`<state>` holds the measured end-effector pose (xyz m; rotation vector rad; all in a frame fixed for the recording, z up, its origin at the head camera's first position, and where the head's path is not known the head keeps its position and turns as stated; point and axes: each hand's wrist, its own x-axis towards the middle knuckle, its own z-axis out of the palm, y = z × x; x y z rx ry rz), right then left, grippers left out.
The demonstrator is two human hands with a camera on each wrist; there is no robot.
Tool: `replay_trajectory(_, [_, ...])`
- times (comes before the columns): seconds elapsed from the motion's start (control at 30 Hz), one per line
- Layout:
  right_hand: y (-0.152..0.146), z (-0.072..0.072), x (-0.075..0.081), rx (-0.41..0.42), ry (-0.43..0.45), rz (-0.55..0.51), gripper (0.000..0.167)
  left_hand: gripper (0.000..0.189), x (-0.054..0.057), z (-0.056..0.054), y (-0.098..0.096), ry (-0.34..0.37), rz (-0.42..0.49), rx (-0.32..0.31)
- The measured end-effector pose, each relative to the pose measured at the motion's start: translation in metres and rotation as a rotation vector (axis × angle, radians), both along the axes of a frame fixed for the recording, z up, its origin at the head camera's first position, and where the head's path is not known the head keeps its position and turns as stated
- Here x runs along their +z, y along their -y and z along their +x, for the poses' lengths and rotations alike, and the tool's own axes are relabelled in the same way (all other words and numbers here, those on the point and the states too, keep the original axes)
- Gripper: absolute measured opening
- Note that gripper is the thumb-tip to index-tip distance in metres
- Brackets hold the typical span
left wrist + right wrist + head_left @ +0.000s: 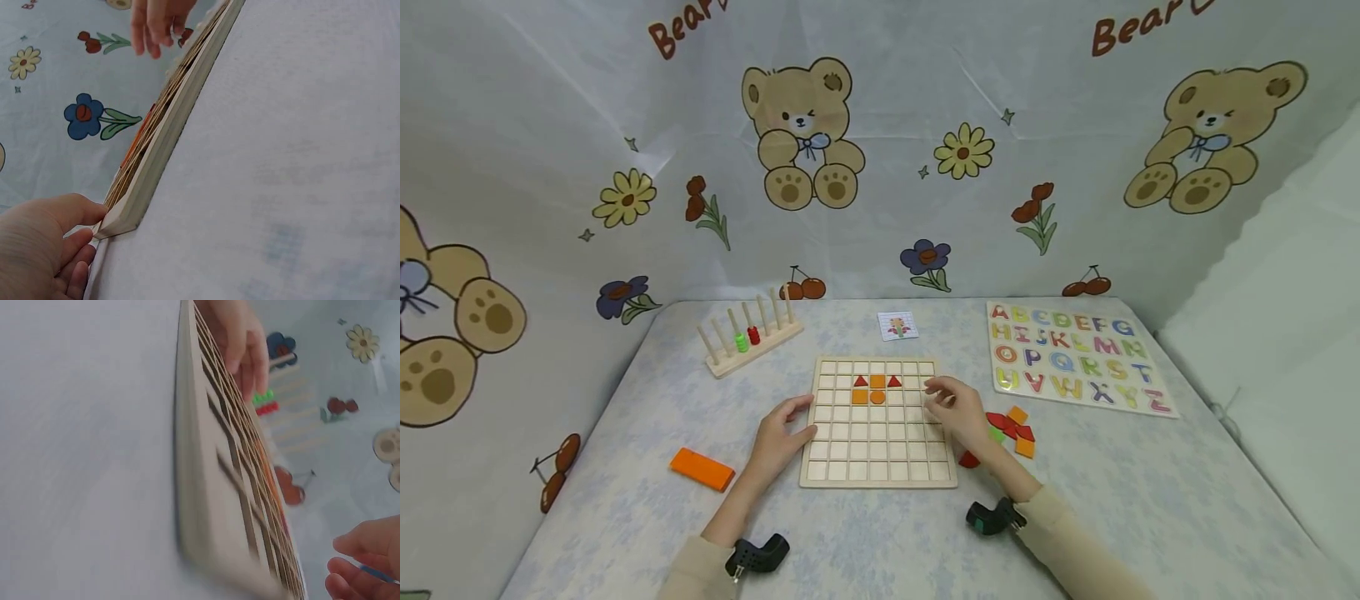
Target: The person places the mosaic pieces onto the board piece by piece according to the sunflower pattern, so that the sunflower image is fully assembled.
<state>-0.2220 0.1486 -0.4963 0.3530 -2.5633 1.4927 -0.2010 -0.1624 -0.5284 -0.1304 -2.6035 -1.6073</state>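
A wooden grid board (857, 455) lies in the middle of the table. Near its far side sit two red triangles (894, 382), two orange squares (860, 397) and an orange circle (877, 397). My left hand (784, 435) rests against the board's left edge, thumb and fingers spread apart along it. In the left wrist view, the left thumb (81, 211) touches the rim beside a corner. Over the board's right edge hovers my right hand (958, 412), its fingers loosely bent. No piece shows between right thumb and fingertips in the right wrist view.
Loose red, green and orange pieces (1025, 447) lie right of the board, partly behind the right forearm. An alphabet board (1078, 354) is at the far right. A picture card (898, 326), a peg stand (756, 347) and an orange block (702, 469) lie about.
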Motion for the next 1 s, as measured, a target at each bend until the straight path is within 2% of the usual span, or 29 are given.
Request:
replay_trajectory(0.27, [-0.076,0.04,-0.01,-0.231,0.09,0.124,0.029,0.048,-0.003,-0.001,0.002,-0.023,-0.001,0.011])
replay_trajectory(0.33, [-0.088,0.05,-0.012,-0.277,0.086,0.154,0.03,0.048,-0.003,-0.001,0.002,-0.031,-0.005,0.01])
replay_trajectory(0.47, [-0.104,0.064,-0.015,-0.319,0.049,0.189,0.033,0.048,-0.004,-0.001,0.0,-0.035,-0.001,0.011])
replay_trajectory(0.73, [-0.11,0.071,-0.014,-0.329,0.089,0.262,0.041,0.049,-0.002,0.0,-0.001,-0.014,0.008,0.003])
replay_trajectory(0.87, [-0.112,0.069,-0.017,-0.336,0.086,0.259,0.041,0.049,-0.001,0.0,-0.001,0.006,0.014,0.001])
replay_trajectory(1.0, [-0.113,0.067,-0.02,-0.295,0.066,0.245,0.042,0.049,0.001,0.0,0.0,0.012,0.015,0.001])
